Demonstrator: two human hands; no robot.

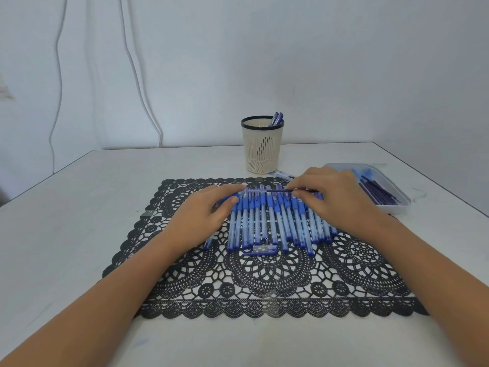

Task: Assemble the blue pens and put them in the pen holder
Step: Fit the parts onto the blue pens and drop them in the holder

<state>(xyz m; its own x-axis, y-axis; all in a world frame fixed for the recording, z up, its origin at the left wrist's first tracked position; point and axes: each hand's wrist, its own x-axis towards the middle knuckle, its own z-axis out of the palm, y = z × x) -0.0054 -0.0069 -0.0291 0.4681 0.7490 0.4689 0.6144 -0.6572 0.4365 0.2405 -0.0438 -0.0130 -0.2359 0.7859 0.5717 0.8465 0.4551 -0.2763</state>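
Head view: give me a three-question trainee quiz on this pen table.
1. True or false: the pen holder is empty.
2. The right hand pinches: A a pencil, B a thin dark refill, C a ruler.
3. Fill in: the row of pen barrels lies on a black lace ____.
Key: 1 false, pens stick out of it; 2 B; 3 mat.

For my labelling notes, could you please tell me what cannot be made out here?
Head view:
Beige mesh pen holder: wall hides all but two blue caps.
Row of blue pen barrels: right hand, pinching a dark refill, covers its right end.
Left hand: pinched clear barrel's tip blurred.
Clear plastic tray: contents too blurred to count.
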